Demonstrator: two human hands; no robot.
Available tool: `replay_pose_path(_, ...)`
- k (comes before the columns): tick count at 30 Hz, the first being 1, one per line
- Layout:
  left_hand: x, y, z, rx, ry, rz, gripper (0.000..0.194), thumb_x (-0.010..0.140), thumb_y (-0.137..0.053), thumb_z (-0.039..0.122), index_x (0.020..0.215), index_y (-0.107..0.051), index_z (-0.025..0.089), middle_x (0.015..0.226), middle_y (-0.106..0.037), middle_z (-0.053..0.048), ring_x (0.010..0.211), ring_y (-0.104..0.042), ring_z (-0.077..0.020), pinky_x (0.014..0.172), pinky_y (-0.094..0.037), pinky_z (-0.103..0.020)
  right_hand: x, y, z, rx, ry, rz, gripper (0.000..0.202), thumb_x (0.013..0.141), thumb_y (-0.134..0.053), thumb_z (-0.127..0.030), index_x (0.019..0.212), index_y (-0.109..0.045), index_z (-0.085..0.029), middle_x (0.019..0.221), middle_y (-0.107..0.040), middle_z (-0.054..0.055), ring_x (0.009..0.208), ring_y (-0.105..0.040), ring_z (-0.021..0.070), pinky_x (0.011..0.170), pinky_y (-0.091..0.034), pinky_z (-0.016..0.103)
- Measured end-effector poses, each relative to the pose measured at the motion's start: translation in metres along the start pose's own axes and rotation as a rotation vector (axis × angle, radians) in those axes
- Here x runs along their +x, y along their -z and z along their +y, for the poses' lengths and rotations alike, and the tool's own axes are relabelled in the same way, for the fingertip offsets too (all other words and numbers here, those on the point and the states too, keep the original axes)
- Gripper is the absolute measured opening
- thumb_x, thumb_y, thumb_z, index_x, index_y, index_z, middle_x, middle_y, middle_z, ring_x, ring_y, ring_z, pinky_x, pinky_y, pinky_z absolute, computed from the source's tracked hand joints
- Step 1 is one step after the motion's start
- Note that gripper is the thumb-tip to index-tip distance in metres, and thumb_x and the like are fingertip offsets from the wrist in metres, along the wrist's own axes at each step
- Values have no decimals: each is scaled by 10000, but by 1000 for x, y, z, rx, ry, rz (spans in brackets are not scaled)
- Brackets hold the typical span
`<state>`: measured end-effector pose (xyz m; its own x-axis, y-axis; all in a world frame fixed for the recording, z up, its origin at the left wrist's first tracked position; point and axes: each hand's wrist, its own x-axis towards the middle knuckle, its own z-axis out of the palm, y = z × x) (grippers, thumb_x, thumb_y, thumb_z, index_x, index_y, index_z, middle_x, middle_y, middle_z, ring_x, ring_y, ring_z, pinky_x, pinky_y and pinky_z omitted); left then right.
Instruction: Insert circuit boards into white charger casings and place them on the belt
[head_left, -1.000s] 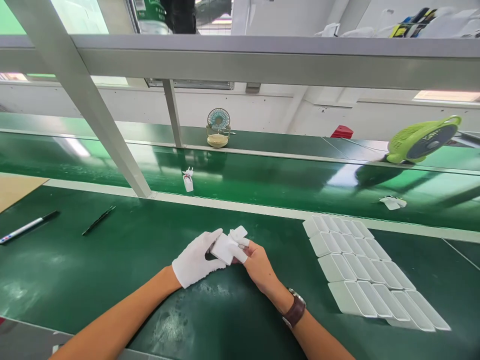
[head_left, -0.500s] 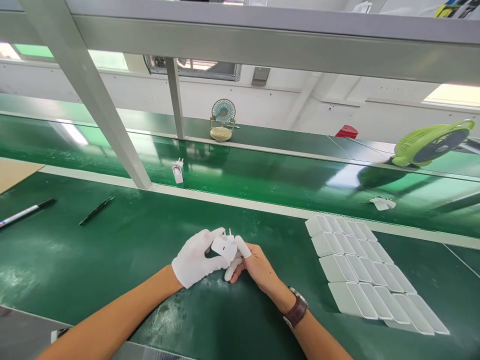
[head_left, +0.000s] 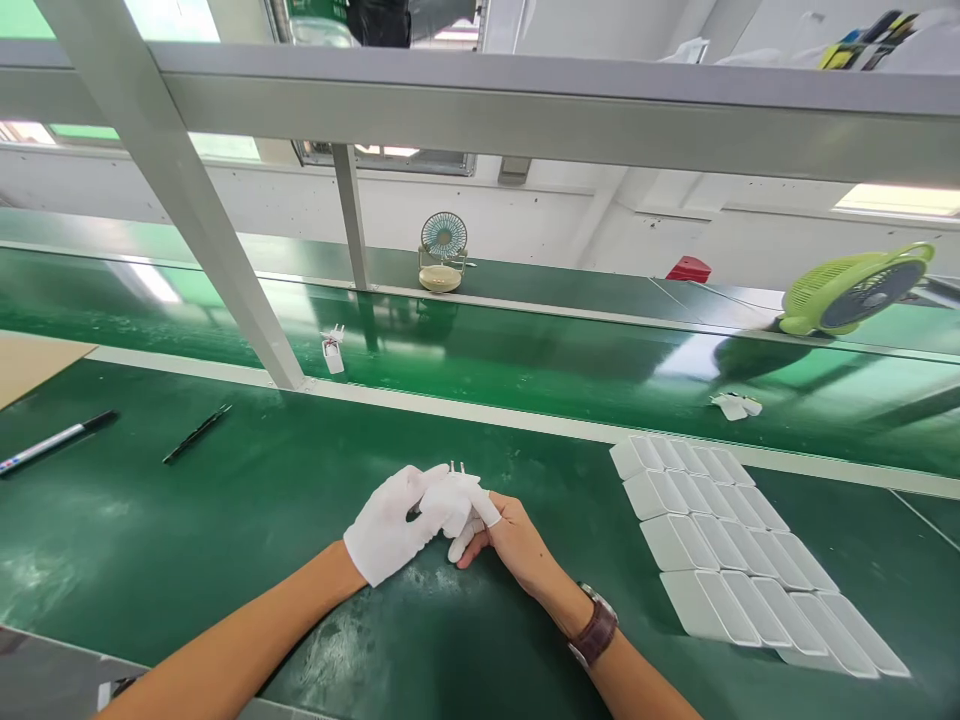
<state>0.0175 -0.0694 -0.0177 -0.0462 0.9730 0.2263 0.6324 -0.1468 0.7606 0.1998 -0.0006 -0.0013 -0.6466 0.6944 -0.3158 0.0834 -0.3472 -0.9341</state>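
Head view: the gloved left hand (head_left: pixel 390 525) and the bare right hand (head_left: pixel 517 540), white cots on its fingertips (head_left: pixel 486 512), meet over the green bench (head_left: pixel 225 540), all fingers curled tight around 1 small white charger (head_left: pixel 448 498) with 2 prongs pointing up. White shells (head_left: pixel 735 545) lie in rows well right; a pen (head_left: pixel 56 440) and a black tool (head_left: pixel 196 434) lie well left. Bare mat surrounds the hands.
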Motion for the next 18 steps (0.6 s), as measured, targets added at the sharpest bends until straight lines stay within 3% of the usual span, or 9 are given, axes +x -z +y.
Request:
replay_pose_path(5, 3, 11, 7, -127, 57, -35, 464, 1023, -322, 412, 1326, -626, 239, 873, -623, -34, 815, -602, -177, 809, -514, -324, 2, 2, 1, 85, 31, 4, 643, 829, -559, -756, 822, -680, -125, 682, -699, 87, 565, -683, 204, 559, -576, 332)
replay_pose_path(10, -3, 5, 18, -159, 12, 7, 397, 938, -529, 370, 1300, -638, 251, 807, -604, 2, 700, -559, -135, 700, -517, -263, 1, 4, -1, 146, 23, -66, 689, 864, -470, -768, 790, -688, -119, 571, -665, 69, 441, -624, 186, 459, -524, 305)
replay_pose_path(18, -16, -4, 22, -161, -95, 129, 286, 808, -699, 265, 1089, -650, 271, 673, -636, 55, 551, -538, -111, 553, -512, -240, -6, 4, -4, 7, 42, -54, 657, 912, -423, -732, 764, -685, -148, 426, -563, -14, 328, -524, 128, 362, -386, 210)
